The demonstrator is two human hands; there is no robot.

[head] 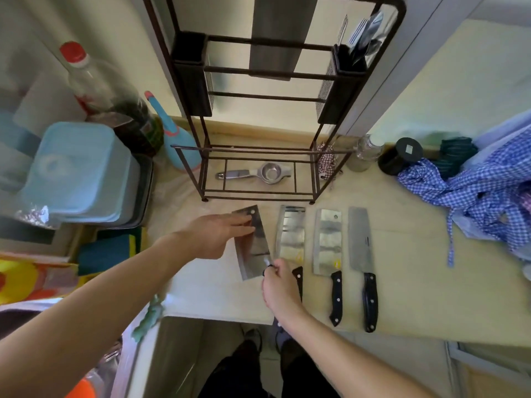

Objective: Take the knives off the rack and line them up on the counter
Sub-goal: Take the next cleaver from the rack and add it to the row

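Here, beige counter (402,282), four cleavers; right hand (280,285) fingers clasping one handle, left hand (221,234) flat on its blade.

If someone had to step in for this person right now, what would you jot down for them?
Right hand: gripping the handle of the fourth cleaver, blade tilted, not yet squared with the row.
Left hand: open, fingers flat on that cleaver's blade, steadying it.
Done: three cleavers lie side by side on the counter in front of the rack, handles toward the person: second cleaver, third cleaver, rightmost cleaver.
Left: straighten the fourth cleaver beside the second and let go. The rack's right holder holds some utensils; whether any is a knife is unclear, so check.
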